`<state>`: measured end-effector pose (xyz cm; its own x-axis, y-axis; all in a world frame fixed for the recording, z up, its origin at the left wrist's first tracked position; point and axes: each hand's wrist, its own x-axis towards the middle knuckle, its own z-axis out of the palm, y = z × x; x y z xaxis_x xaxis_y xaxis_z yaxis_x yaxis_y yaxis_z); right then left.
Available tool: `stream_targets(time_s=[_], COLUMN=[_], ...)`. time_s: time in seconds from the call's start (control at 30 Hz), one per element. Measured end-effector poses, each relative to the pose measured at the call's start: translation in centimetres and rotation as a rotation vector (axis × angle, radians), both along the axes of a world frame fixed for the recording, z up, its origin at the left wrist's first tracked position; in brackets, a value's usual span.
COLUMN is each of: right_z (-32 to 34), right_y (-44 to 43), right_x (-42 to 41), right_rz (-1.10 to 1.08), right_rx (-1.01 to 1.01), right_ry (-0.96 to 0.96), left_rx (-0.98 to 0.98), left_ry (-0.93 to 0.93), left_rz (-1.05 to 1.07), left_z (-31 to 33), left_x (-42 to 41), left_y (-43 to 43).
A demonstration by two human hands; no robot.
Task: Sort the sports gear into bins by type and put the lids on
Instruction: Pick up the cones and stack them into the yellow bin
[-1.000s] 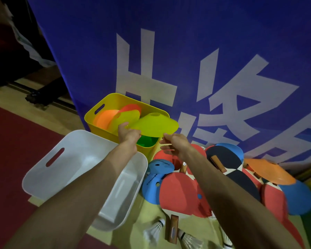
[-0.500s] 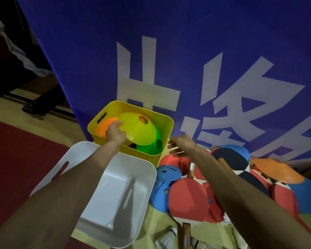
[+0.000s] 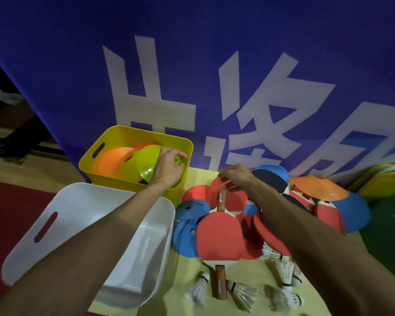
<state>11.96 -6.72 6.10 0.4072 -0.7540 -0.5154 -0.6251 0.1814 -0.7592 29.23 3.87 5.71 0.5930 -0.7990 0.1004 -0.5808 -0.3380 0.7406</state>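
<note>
Yellow bin (image 3: pixel 146 131) stands far left against the blue banner (image 3: pixel 214 30), with an orange cone (image 3: pixel 110 161) and a yellow-green cone (image 3: pixel 146 159) inside. The left hand (image 3: pixel 168 167) reaches in, fingers curled round the yellow-green cone's right edge. To the right, the right hand (image 3: pixel 236 177) bends its fingers down onto a red disc (image 3: pixel 236 200) in the pile; I cannot tell whether it grips. A white bin (image 3: pixel 82 197) sits near left.

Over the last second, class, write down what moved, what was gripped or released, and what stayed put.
The lime cone went from above the rim, held by both hands, down into the yellow bin, where the left hand grips it beside the orange cones. The right hand let go and dropped to the gear pile; whether its fingers grip anything is blurred. White bin and shuttlecocks stayed put.
</note>
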Motion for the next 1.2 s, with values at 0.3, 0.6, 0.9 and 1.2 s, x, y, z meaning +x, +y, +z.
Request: stream_targets(time_s=[0.3,0.6,0.9,1.2], right_z=[1.2,-0.6,-6.0,-10.3], right_y=[-3.8,-6.0,-9.3,-14.2], right_x=[-11.7,-23.8,-34.9,-36.7], right_rz=[-0.062,-0.096,-0.322,-0.662], right_rx=[-0.083,-0.099,-0.063,0.132], right_ry=[-0.085,-0.118,-0.077,-0.280], left_rx=[0.025,0.110,0.258,0.350], left_ry=[-0.012,0.118,0.148,0.130], left_rz=[-0.320,-0.533,-0.656,-0.635], left_z=[0.1,-0.7,-3.1,-4.3], left_x=[-10.6,-22.3,-31.1,-32.7], left_y=[-3.9,-7.9,-11.3,-14.3])
